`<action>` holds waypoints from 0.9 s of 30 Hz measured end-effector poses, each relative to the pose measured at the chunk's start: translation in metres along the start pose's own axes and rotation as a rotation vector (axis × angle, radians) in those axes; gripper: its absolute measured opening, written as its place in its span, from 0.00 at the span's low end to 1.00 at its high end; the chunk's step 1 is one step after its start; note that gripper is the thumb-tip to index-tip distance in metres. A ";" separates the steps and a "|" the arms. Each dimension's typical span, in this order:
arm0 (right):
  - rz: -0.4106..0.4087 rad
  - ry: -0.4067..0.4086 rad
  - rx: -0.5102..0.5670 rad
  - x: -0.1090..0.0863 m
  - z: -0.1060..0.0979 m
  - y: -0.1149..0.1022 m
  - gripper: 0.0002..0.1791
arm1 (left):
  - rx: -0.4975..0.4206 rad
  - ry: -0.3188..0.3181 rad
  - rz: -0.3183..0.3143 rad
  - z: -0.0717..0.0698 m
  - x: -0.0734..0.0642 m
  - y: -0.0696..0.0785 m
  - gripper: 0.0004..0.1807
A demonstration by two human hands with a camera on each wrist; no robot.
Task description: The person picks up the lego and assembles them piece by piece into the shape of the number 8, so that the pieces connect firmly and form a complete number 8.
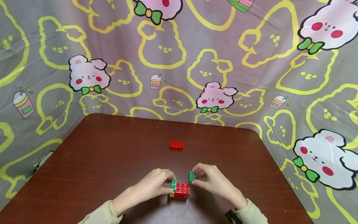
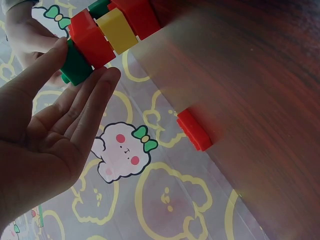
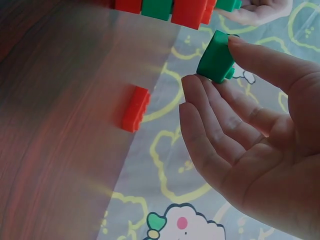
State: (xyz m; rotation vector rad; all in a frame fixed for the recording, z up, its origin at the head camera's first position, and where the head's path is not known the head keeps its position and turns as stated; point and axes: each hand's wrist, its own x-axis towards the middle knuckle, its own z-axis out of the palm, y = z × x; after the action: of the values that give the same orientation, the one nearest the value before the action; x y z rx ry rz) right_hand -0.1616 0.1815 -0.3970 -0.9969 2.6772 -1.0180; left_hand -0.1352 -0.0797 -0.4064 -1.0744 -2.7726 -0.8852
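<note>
In the head view a small stack of toy building bricks stands near the table's front edge. Its upper red brick (image 1: 183, 188) has a green two-stud brick (image 1: 174, 185) on its left end, which my left hand (image 1: 153, 184) pinches between thumb and fingertips. Below that, the left wrist view shows a yellow brick (image 2: 117, 31) between two red layers, and a green brick (image 3: 157, 9) fills the other end in the right wrist view. My right hand (image 1: 211, 179) pinches a second green two-stud brick (image 1: 191, 177) just right of the stack, apart from it.
A loose red eight-stud brick (image 1: 176, 145) lies farther back on the brown wooden table (image 1: 126, 140). Patterned cloth (image 1: 173, 40) hangs around the table's back and sides.
</note>
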 end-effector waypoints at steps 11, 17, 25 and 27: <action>-0.024 -0.008 -0.001 -0.007 -0.001 -0.008 0.14 | 0.010 0.004 0.012 -0.001 0.000 0.000 0.13; -0.032 -0.018 0.022 -0.009 -0.001 -0.012 0.14 | -0.007 -0.007 -0.008 -0.001 0.000 0.000 0.13; -0.071 -0.011 0.009 -0.010 0.004 -0.014 0.14 | -0.023 -0.022 -0.017 0.000 0.001 -0.001 0.13; -0.075 -0.015 0.011 -0.010 0.005 -0.015 0.14 | -0.025 -0.015 -0.011 -0.001 0.001 -0.001 0.14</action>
State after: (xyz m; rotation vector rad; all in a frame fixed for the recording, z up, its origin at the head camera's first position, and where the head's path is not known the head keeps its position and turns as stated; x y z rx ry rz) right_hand -0.1441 0.1764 -0.3920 -1.1057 2.6380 -1.0335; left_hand -0.1362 -0.0801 -0.4061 -1.0755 -2.7895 -0.9197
